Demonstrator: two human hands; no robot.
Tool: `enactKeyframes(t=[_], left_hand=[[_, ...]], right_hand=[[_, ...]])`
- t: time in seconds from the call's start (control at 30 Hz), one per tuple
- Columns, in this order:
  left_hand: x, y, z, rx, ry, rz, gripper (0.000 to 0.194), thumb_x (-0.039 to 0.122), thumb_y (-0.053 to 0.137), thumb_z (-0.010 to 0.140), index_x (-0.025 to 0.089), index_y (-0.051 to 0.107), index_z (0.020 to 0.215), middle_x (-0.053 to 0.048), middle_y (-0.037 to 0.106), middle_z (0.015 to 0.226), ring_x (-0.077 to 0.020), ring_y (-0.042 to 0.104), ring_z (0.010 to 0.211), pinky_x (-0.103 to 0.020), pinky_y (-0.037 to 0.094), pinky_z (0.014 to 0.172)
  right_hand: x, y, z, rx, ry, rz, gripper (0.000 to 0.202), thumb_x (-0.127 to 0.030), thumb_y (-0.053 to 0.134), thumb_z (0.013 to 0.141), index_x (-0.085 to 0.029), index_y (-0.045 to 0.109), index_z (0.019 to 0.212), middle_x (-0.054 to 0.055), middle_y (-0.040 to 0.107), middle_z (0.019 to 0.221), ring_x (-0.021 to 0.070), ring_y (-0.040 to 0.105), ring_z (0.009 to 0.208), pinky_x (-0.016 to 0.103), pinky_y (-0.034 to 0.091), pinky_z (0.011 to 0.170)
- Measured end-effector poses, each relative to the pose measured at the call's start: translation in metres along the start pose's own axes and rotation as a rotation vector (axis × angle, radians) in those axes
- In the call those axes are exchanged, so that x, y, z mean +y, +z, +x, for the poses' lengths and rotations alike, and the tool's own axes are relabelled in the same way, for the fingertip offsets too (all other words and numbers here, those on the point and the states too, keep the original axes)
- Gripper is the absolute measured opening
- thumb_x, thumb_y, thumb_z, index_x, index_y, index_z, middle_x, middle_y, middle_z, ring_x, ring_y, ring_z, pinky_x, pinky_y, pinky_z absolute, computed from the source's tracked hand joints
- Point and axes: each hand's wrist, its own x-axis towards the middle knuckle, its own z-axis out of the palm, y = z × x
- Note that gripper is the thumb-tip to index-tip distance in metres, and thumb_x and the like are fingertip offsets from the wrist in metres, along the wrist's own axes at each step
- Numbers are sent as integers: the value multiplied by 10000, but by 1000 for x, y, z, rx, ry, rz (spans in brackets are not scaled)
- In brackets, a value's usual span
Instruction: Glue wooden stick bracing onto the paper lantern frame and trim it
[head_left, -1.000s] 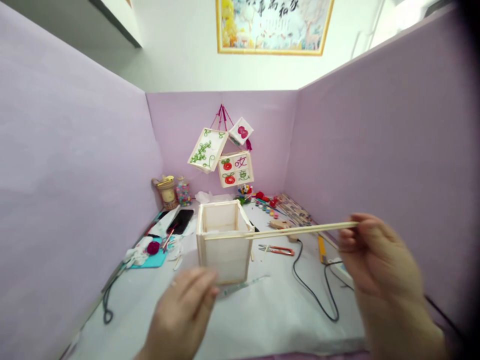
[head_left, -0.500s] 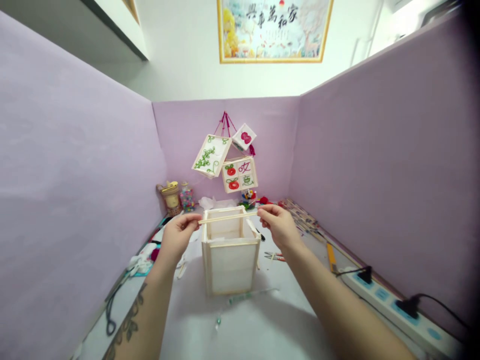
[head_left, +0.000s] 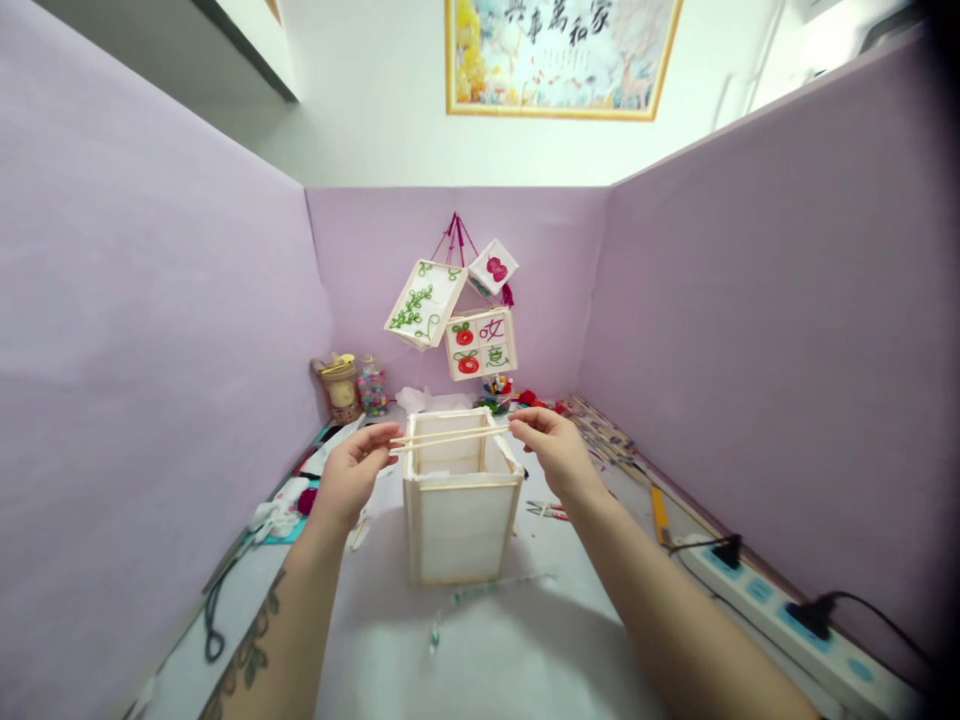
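Note:
Two thin wooden sticks (head_left: 451,437) stretch across between my hands, just over the open top of a box-shaped lantern frame (head_left: 459,535). My left hand (head_left: 355,470) is closed on their left ends, thumb against fingers. The right ends sit in the pinch of my right hand (head_left: 553,447). The lantern frame stands upright on the table, with pale wooden edges and white, see-through sides. Whether the sticks touch its rim I cannot tell.
Scissors (head_left: 546,510) lie right of the frame, and a syringe-like tube (head_left: 495,588) lies in front. A power strip (head_left: 795,610) runs along the right wall. Decorated lanterns (head_left: 426,303) hang at the back. A jar of coloured beads (head_left: 373,388) stands back left.
The two sticks, close together before, now spread apart at their left ends. My right hand has shifted slightly left, and the camera view has moved a little.

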Motion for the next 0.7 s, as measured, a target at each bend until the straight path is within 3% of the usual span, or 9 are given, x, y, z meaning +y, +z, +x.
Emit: enactKeyframes(t=[0.17,0.23,0.3,0.47,0.7], left_hand=[[4,-5,2,6,-80,-285,528,438,698,673,156,603,1110,-118,690,1059,-220,661,935,-335,525,787],[5,-5,0,-17,-99,-295,559,511,677,699,158,580,1122,-121,673,1075,-219,651,951,-340,522,794],[4,-3,-3,-8,-52,-155,544,542,691,685,156,589,1054,-98,662,1020,-201,635,903,-313,517,748],[3,2,-13,18,237,320,364,495,684,714,178,575,854,17,556,723,-125,523,672,-226,429,598],[4,3,-18,-61,241,405,296,451,597,788,162,602,725,10,568,656,-121,506,622,-227,393,565]], right_hand=[[-2,-2,-1,-51,45,-13,266,-399,692,659,-169,702,793,22,643,715,141,536,651,255,400,567],[-2,-3,0,-63,50,-13,271,-394,681,665,-168,702,812,26,648,733,145,545,666,257,409,578],[-3,-4,0,-72,47,-27,257,-373,672,666,-171,698,822,28,653,750,150,555,682,257,411,582],[-3,-5,4,-79,9,-79,228,-350,663,680,-179,693,828,26,659,767,155,571,709,259,412,608],[-8,-9,6,-135,90,-43,239,-387,673,682,-190,683,818,31,663,790,167,611,731,252,440,579]])
